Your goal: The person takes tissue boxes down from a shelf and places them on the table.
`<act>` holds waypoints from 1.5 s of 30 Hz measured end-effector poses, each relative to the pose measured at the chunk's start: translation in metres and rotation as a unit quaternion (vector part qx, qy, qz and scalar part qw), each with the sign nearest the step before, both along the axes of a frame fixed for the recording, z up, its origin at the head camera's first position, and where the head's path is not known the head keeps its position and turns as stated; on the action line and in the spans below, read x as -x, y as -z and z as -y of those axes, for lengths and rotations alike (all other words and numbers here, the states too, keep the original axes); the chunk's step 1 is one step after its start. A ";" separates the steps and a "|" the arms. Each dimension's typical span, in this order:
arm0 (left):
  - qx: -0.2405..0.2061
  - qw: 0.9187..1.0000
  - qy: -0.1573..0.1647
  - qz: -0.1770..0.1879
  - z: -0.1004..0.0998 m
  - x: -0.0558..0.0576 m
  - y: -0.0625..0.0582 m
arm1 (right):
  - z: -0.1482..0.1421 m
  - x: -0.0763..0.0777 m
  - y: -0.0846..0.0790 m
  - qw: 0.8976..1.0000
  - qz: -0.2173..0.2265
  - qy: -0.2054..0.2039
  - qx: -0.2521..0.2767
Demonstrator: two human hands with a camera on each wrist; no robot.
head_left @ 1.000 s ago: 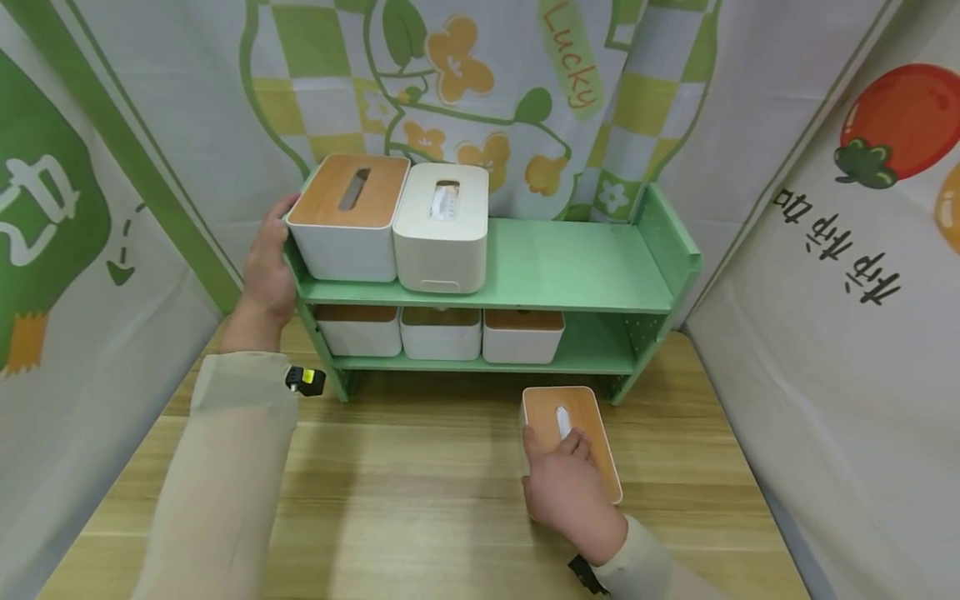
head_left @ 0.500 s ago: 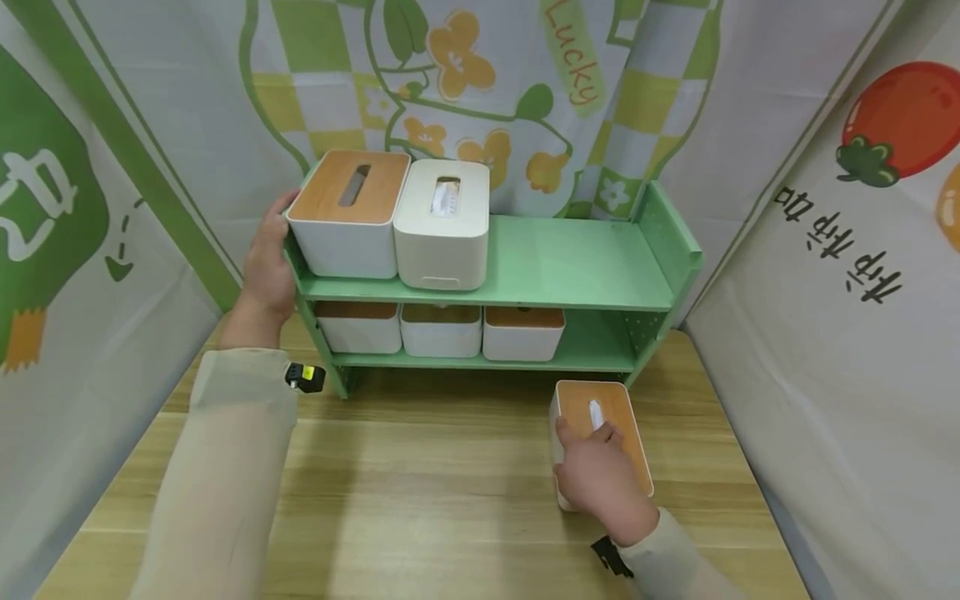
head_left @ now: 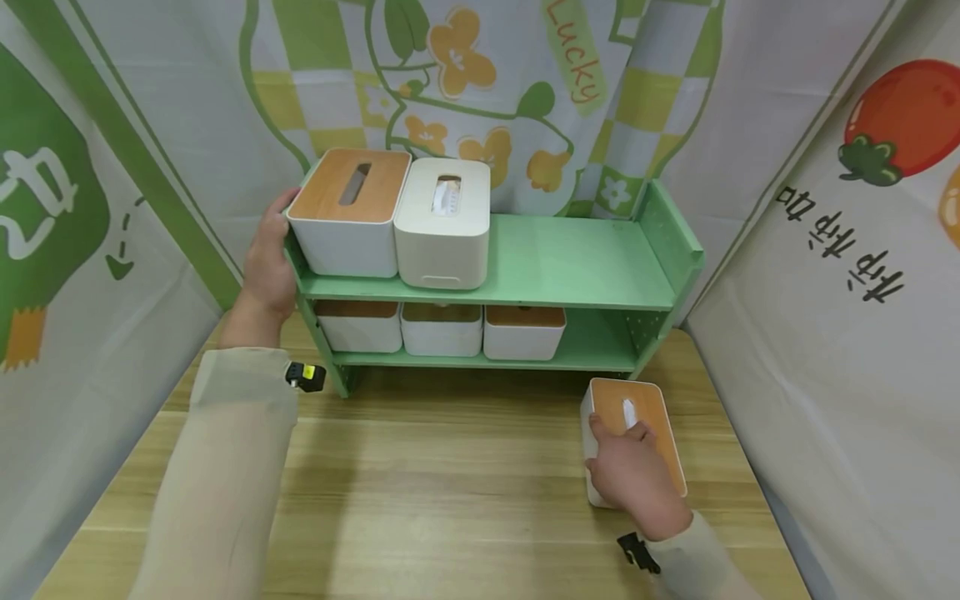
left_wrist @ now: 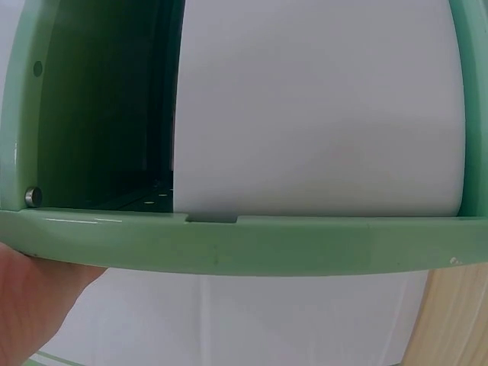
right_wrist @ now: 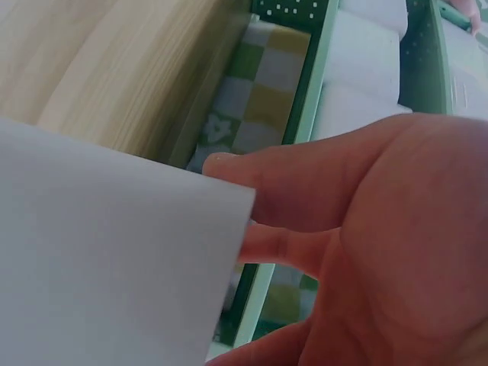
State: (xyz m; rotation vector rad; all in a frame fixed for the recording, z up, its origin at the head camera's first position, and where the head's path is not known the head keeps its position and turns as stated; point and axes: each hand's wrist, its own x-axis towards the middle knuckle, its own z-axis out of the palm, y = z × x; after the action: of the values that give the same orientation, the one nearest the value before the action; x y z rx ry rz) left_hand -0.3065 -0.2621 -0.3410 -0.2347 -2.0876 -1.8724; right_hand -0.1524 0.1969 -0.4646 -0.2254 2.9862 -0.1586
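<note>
Gripping a wood-lidded tissue box (head_left: 647,402) by its left side and lid, the right hand (head_left: 633,475) is at the near right, its thumb toward the left edge and other fingers over the lid by the slot; white tissue (head_left: 629,412) shows in that slot. The box is lid up, its long side running near to far, over the wooden table (head_left: 420,483) on the near side of the green shelf's right end; whether its base touches the wood I cannot tell. At the left, a pale sleeve (head_left: 213,475) reaches far to the left hand (head_left: 270,267), which lies against the outer face of the left end of the green shelf (head_left: 577,258); its fingers are partly hidden, so I cannot tell how firmly they grasp. On the lower tier stand three lidded white boxes (head_left: 442,337) in a row, from the left end past the middle. Above, at the left, a larger white box with a wood lid (head_left: 343,246) stands just beside a cream box (head_left: 442,250). Farthest is a printed curtain (head_left: 555,137) with orange flowers, green checks and the word "Lucky".
</note>
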 end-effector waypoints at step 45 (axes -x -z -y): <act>-0.002 1.000 0.003 -0.011 -0.002 -0.001 -0.002 | -0.099 0.015 -0.007 0.997 0.047 0.029 0.060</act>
State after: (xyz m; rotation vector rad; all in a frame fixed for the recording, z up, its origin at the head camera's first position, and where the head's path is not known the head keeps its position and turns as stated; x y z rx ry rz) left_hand -0.3057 -0.2596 -0.3393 -0.2595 -2.0702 -1.8699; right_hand -0.1673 0.2956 -0.4579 -0.1404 2.8937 -0.3444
